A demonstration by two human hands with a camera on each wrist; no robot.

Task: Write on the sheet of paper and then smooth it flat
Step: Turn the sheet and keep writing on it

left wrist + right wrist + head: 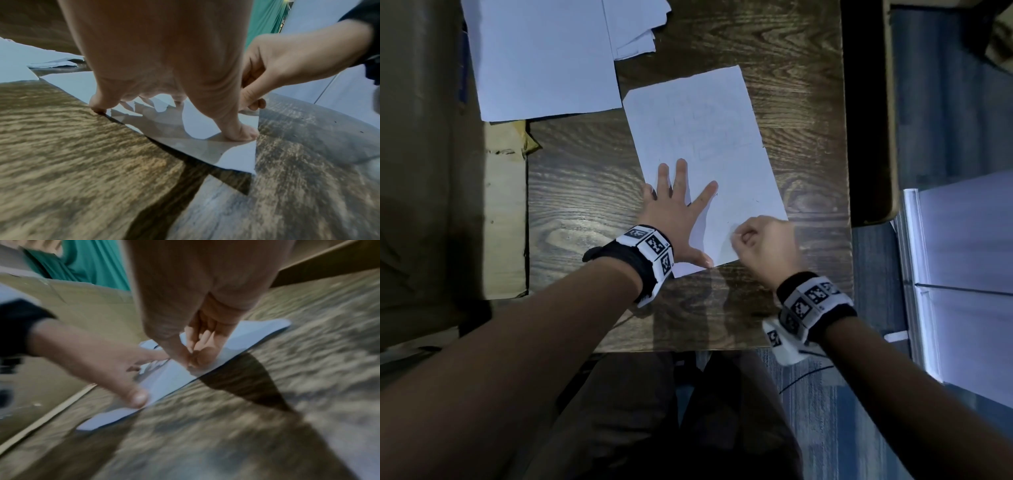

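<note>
A white sheet of paper (705, 137) with faint pencil marks lies slightly askew on the dark wooden table (585, 205). My left hand (674, 205) is spread flat on its near left part, fingers straight and the thumb (240, 134) pressing near the front edge. My right hand (760, 240) sits blurred at the sheet's near right corner, fingers curled with thumb and fingertips together (191, 361) against the paper (170, 378). No pen shows in either hand. The left wrist view shows the sheet (197, 123) under the palm.
More white sheets (541, 58) and a loose stack (633, 27) lie at the table's far left. A cardboard box (503, 222) stands against the left edge. To the right are the table's edge, carpet and a white panel (962, 274).
</note>
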